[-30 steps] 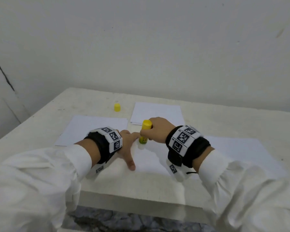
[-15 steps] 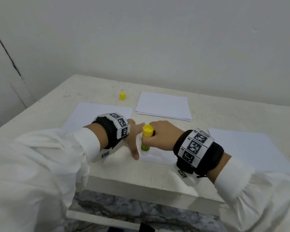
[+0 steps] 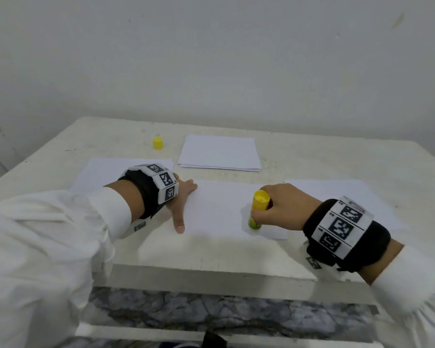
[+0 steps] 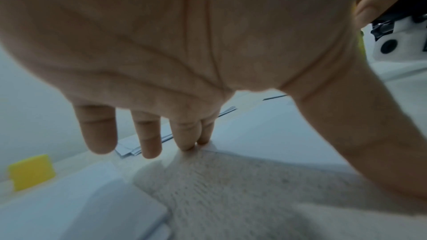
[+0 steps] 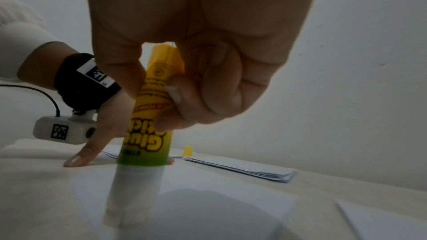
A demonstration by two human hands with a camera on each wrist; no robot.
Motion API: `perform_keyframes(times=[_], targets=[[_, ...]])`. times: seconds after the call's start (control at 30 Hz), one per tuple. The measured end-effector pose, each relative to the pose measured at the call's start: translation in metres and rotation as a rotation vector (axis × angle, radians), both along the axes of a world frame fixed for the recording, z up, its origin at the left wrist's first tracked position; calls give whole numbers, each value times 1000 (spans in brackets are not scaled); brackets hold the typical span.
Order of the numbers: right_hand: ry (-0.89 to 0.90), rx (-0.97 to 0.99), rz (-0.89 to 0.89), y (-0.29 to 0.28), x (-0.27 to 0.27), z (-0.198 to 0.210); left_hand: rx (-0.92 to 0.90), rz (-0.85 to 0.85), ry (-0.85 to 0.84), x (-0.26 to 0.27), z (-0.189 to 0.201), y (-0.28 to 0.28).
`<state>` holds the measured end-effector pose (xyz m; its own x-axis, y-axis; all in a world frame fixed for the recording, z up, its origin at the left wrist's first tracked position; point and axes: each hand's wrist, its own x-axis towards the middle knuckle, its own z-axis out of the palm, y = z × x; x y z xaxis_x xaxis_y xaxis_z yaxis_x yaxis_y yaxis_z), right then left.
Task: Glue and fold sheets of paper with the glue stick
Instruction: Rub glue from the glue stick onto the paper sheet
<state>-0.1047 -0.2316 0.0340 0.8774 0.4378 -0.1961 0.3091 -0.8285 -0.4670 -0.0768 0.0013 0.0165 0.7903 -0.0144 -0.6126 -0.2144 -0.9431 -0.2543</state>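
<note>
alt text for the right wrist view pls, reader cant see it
Seen from below, the right hand grips a yellow and green glue stick upright, its white tip pressed onto a sheet of paper. Behind it, the left hand rests on the table, with a paper stack and yellow cap beyond.

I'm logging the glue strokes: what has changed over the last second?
The right hand, gripping the glue stick throughout, slid it rightward along the sheet, away from the left hand. The left hand stayed flat on the sheet's left edge; the cap and paper stack did not move.
</note>
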Motion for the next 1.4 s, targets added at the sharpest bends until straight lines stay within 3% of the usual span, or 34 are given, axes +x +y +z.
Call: perform_keyframes(times=[0.2,0.4,0.67,0.8,0.93,1.4], targets=[[-1,-54,-78,-38,7,4,-19,37,-49,-2,5,-3],[-112,60,-257,-22,54,14,-73,22,-109,0,0,-3],[-53,-17,-354,-8,89,-8,-109,-17,-194,8,8,-16],[-45,-17,-342,-8,91,-8,-275,-101,-185,25,0,-72],[-43,-42,-295,-9,92,-5,-197,-134,-112,30,-13,-109],[-26,-11,-149,-36,20,-1,-223,-120,-126,27,-8,-109]])
